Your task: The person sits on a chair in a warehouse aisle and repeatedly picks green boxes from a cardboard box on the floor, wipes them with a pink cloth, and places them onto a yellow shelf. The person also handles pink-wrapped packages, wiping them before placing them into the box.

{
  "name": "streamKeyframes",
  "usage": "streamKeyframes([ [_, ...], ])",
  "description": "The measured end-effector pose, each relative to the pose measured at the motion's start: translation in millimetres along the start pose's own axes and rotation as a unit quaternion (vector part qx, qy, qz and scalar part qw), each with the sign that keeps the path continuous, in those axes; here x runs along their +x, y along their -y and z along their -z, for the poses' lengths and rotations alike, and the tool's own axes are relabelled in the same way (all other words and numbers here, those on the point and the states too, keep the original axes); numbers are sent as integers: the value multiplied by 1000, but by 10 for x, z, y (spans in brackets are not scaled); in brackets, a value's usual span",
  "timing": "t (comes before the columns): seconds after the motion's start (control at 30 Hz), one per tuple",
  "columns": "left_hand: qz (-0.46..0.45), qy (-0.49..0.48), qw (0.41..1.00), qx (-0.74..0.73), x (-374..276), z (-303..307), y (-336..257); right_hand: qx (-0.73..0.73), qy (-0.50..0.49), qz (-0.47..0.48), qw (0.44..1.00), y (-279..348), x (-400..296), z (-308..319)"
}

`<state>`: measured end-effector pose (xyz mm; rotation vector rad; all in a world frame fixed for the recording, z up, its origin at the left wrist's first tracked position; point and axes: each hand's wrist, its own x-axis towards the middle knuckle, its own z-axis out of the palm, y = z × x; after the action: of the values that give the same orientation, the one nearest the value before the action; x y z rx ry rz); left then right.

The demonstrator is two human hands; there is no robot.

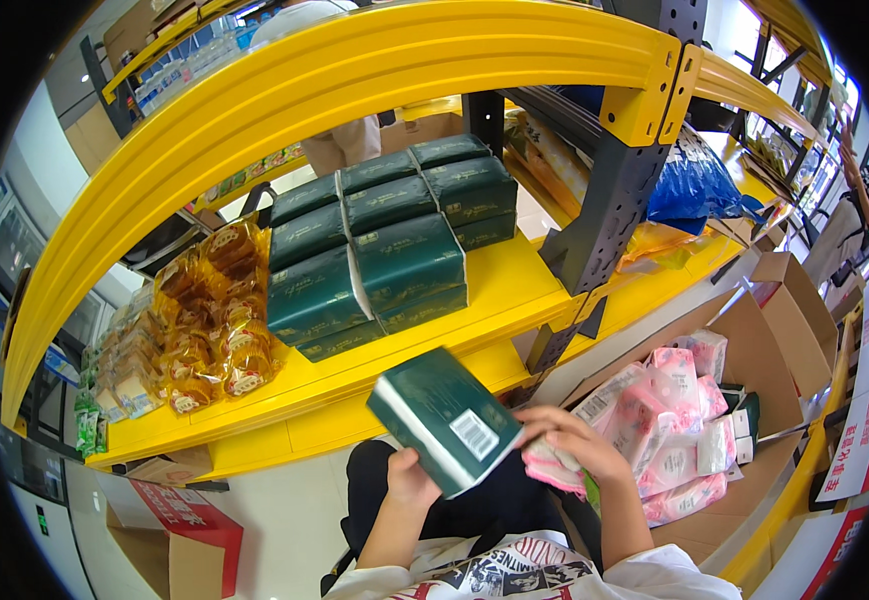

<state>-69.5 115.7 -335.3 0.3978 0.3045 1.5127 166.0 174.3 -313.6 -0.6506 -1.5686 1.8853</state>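
Between my two hands is a dark green tissue pack (pixel 445 416) with white ends and a printed barcode, tilted above my lap. My left hand (pixel 410 484) grips its near left corner, thumb on top. The fingers of my right hand (pixel 573 442) hold the right corner. A pink and white cloth (pixel 554 466) hangs under that palm; whether the hand grips it too is unclear. Beyond the pack, matching green tissue packs (pixel 404 244) stand stacked in rows on the yellow metal shelf (pixel 513 281).
Plastic-wrapped cakes (pixel 224 322) sit left of the stack. At right, an open cardboard box (pixel 749 495) holds pink tissue packs (pixel 667 427). A perforated grey post (pixel 607 210) and yellow beam (pixel 374 67) frame the shelf. A red-printed carton (pixel 201 544) is at lower left; a person (pixel 847 217) stands far right.
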Motion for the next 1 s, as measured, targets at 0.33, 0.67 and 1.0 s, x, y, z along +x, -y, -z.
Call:
streamKeyframes([
  [0.33, -112, 37, 945, 304, 83, -280, -65, 114, -101, 39, 988, 110, 52, -310],
  [0.67, -188, 22, 866, 463, 37, -182, -74, 101, -151, 88, 979, 318, 127, -197],
  [1.0, -266, 41, 801, 535, 24, -343, -110, 68, -161, 67, 982, 370, 136, -235],
])
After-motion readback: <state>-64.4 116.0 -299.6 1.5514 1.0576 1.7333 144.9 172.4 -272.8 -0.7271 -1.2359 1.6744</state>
